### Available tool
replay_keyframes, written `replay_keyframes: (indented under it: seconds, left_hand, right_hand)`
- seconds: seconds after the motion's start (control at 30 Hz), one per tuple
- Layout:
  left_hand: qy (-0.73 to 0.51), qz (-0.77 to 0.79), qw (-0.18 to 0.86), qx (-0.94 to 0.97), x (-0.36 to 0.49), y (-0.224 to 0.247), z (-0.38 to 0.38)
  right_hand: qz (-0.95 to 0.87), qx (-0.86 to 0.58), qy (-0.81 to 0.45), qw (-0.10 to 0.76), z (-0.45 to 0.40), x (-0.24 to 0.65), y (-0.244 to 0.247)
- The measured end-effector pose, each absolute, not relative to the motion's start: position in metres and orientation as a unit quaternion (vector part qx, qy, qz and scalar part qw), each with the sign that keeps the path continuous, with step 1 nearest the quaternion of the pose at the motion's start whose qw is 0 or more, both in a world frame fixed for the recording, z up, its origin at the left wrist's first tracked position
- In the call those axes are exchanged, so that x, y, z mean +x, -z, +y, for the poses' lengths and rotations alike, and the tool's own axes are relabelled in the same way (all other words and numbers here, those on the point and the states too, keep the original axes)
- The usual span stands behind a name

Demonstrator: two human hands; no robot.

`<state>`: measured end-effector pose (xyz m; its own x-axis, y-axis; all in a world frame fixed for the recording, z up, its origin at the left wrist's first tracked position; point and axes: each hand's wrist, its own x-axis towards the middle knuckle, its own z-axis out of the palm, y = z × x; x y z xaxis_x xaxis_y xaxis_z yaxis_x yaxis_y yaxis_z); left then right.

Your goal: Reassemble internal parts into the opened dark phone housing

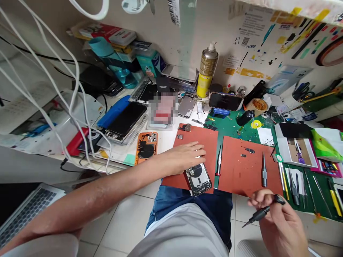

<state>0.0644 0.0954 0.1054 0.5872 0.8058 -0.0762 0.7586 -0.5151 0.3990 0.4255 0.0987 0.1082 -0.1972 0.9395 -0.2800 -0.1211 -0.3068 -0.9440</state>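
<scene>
Laptop keyboard (26, 210) is sitting at the far lower left, with white cables (55, 76) hanging across the view above it. Along the bench, a black-screened smartphone (125, 121) is lying in a clear tray, and an orange phone back housing (146, 147) is lying just beside it. The left hand (184, 155) is reaching in from the left, open and palm down, its fingers extended over a terracotta work mat (195, 141) and gripping nothing. Its fingertips are resting at the top end of an opened phone chassis (198, 179), which is lying tilted at the mat's lower edge. A red-banded precision screwdriver (219, 162) is lying between this mat and a second terracotta mat (249, 175), where small screws and brackets (249, 150) are sitting near a silver screwdriver (264, 171). At the far right, the right hand (278, 223) is closed around a black precision screwdriver (261, 213), its tip pointing down and left, while assorted tools (294, 189) are lying on a green mat (302, 210) just beyond.
</scene>
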Motion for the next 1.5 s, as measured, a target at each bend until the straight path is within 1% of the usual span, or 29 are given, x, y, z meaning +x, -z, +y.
replay_keyframes:
  seconds: [0.07, 0.17, 0.23, 0.33, 0.47, 0.53, 0.6, 0.67, 0.7, 0.73, 0.83, 0.9, 1.0, 1.07, 1.2, 1.33, 1.5]
  left_hand:
    - [-0.065, 0.45, 0.188, 0.871, 0.066, -0.109, 0.097]
    - [-0.081, 0.448, 0.177, 0.873, 0.067, -0.113, 0.095]
    - [-0.093, 0.446, 0.174, 0.873, 0.069, -0.116, 0.093]
    - [-0.111, 0.439, 0.172, 0.875, 0.07, -0.124, 0.093]
    - [-0.125, 0.434, 0.186, 0.873, 0.064, -0.137, 0.085]
    - [-0.159, 0.483, 0.213, 0.834, 0.059, -0.138, 0.073]
    - [-0.239, 0.578, 0.246, 0.74, 0.058, -0.129, 0.055]
    - [-0.364, 0.677, 0.289, 0.571, 0.065, -0.113, 0.032]
    - [-0.415, 0.701, 0.309, 0.491, 0.071, -0.103, 0.021]
    - [-0.422, 0.713, 0.311, 0.466, 0.08, -0.094, 0.01]
    - [-0.422, 0.737, 0.286, 0.443, 0.109, -0.071, -0.018]
    - [-0.416, 0.741, 0.255, 0.462, 0.122, -0.062, -0.029]
    - [-0.365, 0.717, 0.181, 0.565, 0.127, -0.055, -0.036]
    - [-0.319, 0.692, 0.156, 0.629, 0.123, -0.053, -0.034]
    - [-0.278, 0.666, 0.155, 0.674, 0.116, -0.049, -0.025]
    - [-0.245, 0.663, 0.132, 0.695, 0.115, -0.046, -0.019]
    - [-0.201, 0.66, 0.118, 0.714, 0.116, -0.046, -0.016]
  right_hand:
    - [-0.43, -0.516, -0.651, 0.353, 0.09, 0.414, -0.101]
    - [-0.472, -0.573, -0.61, 0.277, 0.076, 0.391, -0.083]
    - [-0.496, -0.569, -0.616, 0.224, 0.071, 0.376, -0.072]
    - [-0.51, -0.519, -0.669, 0.153, 0.068, 0.362, -0.063]
    - [-0.5, -0.477, -0.709, 0.142, 0.068, 0.36, -0.065]
    - [-0.473, -0.478, -0.726, 0.145, 0.066, 0.363, -0.066]
    - [-0.442, -0.487, -0.738, 0.148, 0.061, 0.367, -0.063]
    - [-0.419, -0.497, -0.743, 0.16, 0.056, 0.368, -0.059]
    - [-0.411, -0.504, -0.741, 0.169, 0.054, 0.368, -0.056]
    - [-0.404, -0.511, -0.738, 0.176, 0.051, 0.367, -0.054]
    - [-0.389, -0.539, -0.722, 0.191, 0.047, 0.359, -0.052]
    - [-0.389, -0.548, -0.712, 0.202, 0.047, 0.351, -0.053]
    - [-0.394, -0.541, -0.71, 0.22, 0.048, 0.34, -0.055]
    - [-0.392, -0.547, -0.706, 0.219, 0.048, 0.335, -0.054]
    - [-0.399, -0.588, -0.673, 0.207, 0.05, 0.332, -0.049]
    - [-0.44, -0.595, -0.649, 0.178, 0.054, 0.336, -0.05]
    - [-0.499, -0.655, -0.551, 0.135, 0.056, 0.341, -0.054]
